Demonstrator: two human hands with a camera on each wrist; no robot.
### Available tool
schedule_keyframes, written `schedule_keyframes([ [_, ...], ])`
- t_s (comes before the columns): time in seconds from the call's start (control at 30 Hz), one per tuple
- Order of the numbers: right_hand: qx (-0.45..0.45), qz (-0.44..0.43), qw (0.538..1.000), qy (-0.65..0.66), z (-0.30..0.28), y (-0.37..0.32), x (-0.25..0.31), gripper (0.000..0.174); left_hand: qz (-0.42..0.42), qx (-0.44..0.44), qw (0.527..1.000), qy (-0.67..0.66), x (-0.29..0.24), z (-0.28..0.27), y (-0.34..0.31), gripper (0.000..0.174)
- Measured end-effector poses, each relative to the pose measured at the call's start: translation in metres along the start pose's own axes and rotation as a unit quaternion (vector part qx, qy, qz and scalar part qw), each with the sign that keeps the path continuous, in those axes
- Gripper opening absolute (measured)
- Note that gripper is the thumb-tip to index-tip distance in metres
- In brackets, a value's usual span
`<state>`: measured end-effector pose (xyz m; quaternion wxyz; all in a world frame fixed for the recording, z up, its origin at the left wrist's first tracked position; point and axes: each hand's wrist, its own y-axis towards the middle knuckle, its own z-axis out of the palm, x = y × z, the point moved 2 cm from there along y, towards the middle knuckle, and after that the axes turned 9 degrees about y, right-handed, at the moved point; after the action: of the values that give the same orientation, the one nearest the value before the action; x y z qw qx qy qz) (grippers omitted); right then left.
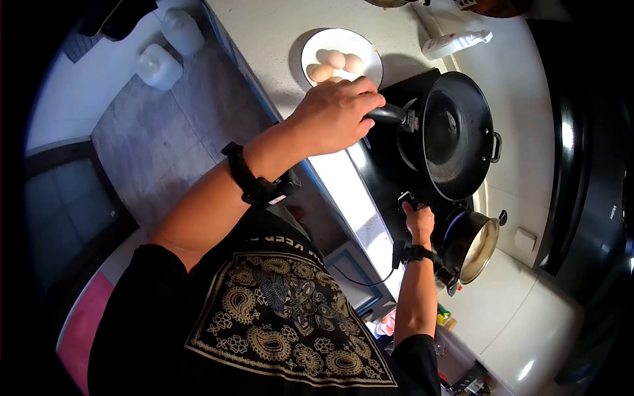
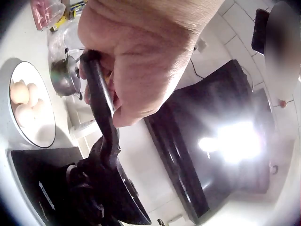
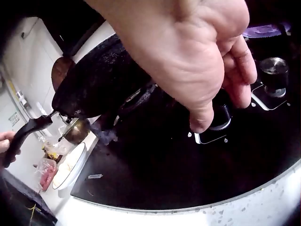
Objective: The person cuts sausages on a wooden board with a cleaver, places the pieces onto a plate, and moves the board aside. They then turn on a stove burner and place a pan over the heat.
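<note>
My left hand grips the black handle of a deep black wok. Tilted in the right wrist view, the wok sits over a burner of the black glass stove. My right hand is at the stove's front, thumb and fingers around a round control knob, which is partly hidden behind them. A second knob stands beside it. Next to the wok is a pot with pale liquid inside, a violet-blue glow at its side.
A white plate with several eggs lies on the speckled counter beyond my left hand. Against the wall lies a white bottle. A dark range hood overhangs the stove. Another metal pot stands farther along the counter.
</note>
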<state>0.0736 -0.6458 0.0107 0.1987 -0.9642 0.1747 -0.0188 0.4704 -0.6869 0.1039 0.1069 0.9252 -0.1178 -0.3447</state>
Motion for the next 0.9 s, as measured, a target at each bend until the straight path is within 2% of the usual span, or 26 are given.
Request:
schedule_keyframes([
  [0.37,-0.004,-0.034,0.999,-0.028,-0.002,-0.002,0.007,0.043,0.016,-0.030,0.999,0.003,-0.001,0.003,-0.002,0.029],
  [0.9,-0.035,-0.058,0.997,-0.037,-0.004,-0.010,0.013,0.045,0.021,-0.030,0.999,0.000,0.000,0.002,-0.002,0.029],
])
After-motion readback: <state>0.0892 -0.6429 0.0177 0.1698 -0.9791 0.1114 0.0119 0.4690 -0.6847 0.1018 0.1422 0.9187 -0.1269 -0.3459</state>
